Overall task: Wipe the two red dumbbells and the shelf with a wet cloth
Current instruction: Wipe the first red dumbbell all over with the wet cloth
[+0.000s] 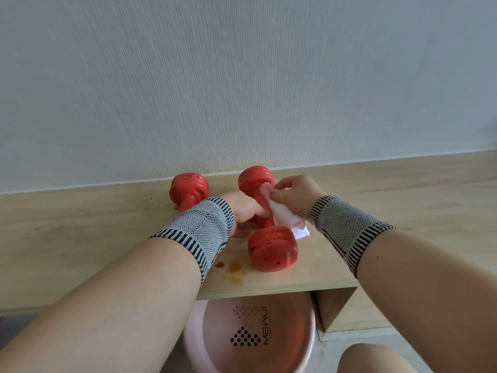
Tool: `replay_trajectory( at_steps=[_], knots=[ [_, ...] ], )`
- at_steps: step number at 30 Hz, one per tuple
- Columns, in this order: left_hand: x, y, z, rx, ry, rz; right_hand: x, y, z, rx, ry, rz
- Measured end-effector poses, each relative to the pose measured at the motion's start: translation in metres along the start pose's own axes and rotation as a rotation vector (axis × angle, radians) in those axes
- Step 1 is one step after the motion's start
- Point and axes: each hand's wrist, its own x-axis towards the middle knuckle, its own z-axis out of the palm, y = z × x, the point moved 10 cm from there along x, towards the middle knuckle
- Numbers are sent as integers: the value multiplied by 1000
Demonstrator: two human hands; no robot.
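Two arms over the pale wooden shelf [376, 211] that runs along the grey-white textured wall [242, 76]. Both wrists wear knitted grey bands with black-striped edges [200, 230].

Nearer dumbbell first: the red ribbed plastic dumbbell on the right [265, 224] lies on the shelf top, one head towards the wall, the other towards the shelf's front edge. The left hand [240, 208] is wrapped round its handle from the left side, fingers curled under the bar and gripping. The right hand [294, 196] comes in from the other side, fingers bunched and pinching a white fluffy cloth [285, 214] against the handle just below the far head. The cloth drapes down off the bar, and its loose corner, with a bit of pink print, lies on the shelf beside the near head.

The second red plastic dumbbell [189, 191] sits just to the left, close to the wall, its near half hidden behind the left wrist band. No hand on that one.

On the shelf surface near the front edge there are brownish sticky-looking stains [234, 267], just left of the held dumbbell's near head.

Below the shelf edge, a round pink plastic basin [304, 345] stands on the floor, dark dotted logo and lettering on its bottom. A bare knee [376, 359] shows at the lower right.
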Motion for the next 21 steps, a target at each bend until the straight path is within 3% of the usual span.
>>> replay_trajectory(
  at_steps=[3, 9, 11, 17, 19, 21],
  knots=[
    [-2, -4, 8, -86, -39, -29, -8, -6, -6, -68, -64, -9],
    [-8, -8, 1, -202, -31, -78, -35, -15, 6, -278, -441, -60],
    [-7, -9, -6, -200, 18, -70, -31, -18, 10, -261, -432, -59],
    [-7, -7, -12, -191, 83, -7, -4, -16, 4, -139, -47, -30],
    [-7, -6, -14, -189, 88, -2, -7, -14, 7, -142, -95, -41],
    [-7, -6, -18, -191, 96, -4, -16, -14, 11, -218, -250, -75]
  ],
)
